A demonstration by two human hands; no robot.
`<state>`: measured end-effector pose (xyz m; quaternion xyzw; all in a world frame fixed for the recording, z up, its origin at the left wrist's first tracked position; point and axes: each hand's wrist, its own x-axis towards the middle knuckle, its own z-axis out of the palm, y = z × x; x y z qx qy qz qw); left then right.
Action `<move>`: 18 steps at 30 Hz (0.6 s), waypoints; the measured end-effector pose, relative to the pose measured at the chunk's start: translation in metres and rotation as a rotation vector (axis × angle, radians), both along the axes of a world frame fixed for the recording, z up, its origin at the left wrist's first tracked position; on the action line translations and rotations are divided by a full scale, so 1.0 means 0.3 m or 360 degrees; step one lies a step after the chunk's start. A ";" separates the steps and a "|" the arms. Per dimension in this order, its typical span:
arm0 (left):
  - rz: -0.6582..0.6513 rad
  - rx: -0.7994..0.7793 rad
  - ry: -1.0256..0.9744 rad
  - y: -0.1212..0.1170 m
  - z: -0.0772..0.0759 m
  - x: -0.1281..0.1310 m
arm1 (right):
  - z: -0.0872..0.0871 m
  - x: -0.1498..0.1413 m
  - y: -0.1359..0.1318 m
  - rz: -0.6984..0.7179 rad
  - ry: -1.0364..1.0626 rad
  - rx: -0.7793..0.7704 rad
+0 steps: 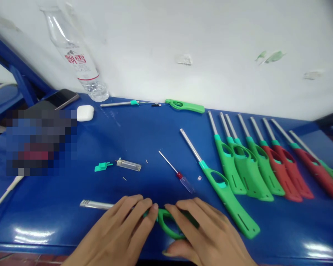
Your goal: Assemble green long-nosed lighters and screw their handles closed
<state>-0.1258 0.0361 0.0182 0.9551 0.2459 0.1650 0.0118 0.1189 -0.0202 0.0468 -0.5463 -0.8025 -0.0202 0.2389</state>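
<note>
Near the front edge of the blue table lies a green long-nosed gas lighter (163, 224), its metal tube (96, 204) pointing left. My left hand (122, 227) is closed over the neck where tube and handle meet. Around the green handle my right hand (208, 231) is closed, covering most of it. Beyond the hands are a teal trigger (102, 166), a clear fuel tank (129, 165), two small screws (124, 178) and a tiny white part (199, 178). A screwdriver (185, 182) with a purple and red handle lies near my right hand.
Another green lighter (233, 201) lies right of my right hand; several green and red lighters (277, 159) line the right side. Along the wall are a loose tube (118, 104), a green handle shell (185, 106), a water bottle (77, 55), a white case (85, 113) and a phone (62, 99).
</note>
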 end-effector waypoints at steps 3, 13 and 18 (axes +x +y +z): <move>0.0019 -0.0019 0.0051 0.007 -0.016 -0.020 | 0.009 0.014 -0.002 -0.0006 -0.0001 -0.0016; -0.0058 0.0072 0.0108 0.017 0.026 -0.019 | -0.015 0.039 -0.047 0.0189 -0.0137 -0.0107; -0.0006 -0.0002 0.0003 -0.033 -0.010 -0.013 | -0.021 0.034 -0.055 0.0187 -0.0142 -0.0192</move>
